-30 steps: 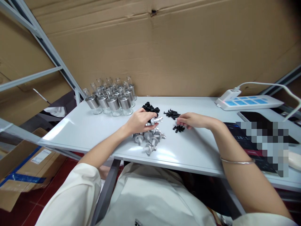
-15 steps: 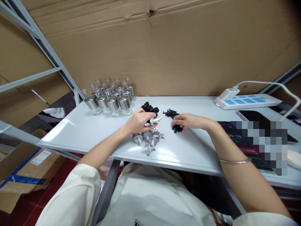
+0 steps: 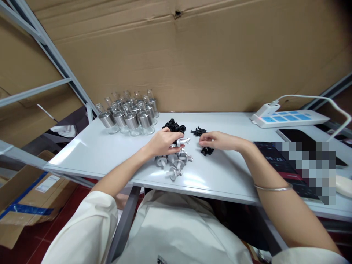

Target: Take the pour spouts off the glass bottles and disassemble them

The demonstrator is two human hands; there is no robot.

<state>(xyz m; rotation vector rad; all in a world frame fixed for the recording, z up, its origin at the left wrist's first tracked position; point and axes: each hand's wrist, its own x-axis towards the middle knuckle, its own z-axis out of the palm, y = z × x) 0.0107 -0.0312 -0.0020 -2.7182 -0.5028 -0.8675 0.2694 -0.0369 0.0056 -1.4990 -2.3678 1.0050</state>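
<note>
My left hand (image 3: 164,142) grips a silver pour spout (image 3: 183,141) between thumb and fingers, its tip pointing right. Below that hand lies a pile of similar silver spouts (image 3: 173,161) with round collars. Just beyond it sits a heap of black ringed stoppers (image 3: 174,125), partly covered by the fingers. My right hand (image 3: 216,140) has its fingertips pinched together above a small cluster of black caps (image 3: 207,150); what the pinch holds, if anything, is too small to make out. Thin black tubes (image 3: 198,131) lie just behind the right fingertips.
Several glass bottles with metal sleeves (image 3: 132,121) stand at the back left of the white table (image 3: 90,154). On the right are a power strip (image 3: 291,118) with a white cable, a dark phone (image 3: 308,143) and a screen showing digits (image 3: 271,157). Cardboard (image 3: 206,58) lines the back.
My right hand has risen slightly and shifted left from the black caps, uncovering more of them. My left hand stays nearly still with the silver spout.
</note>
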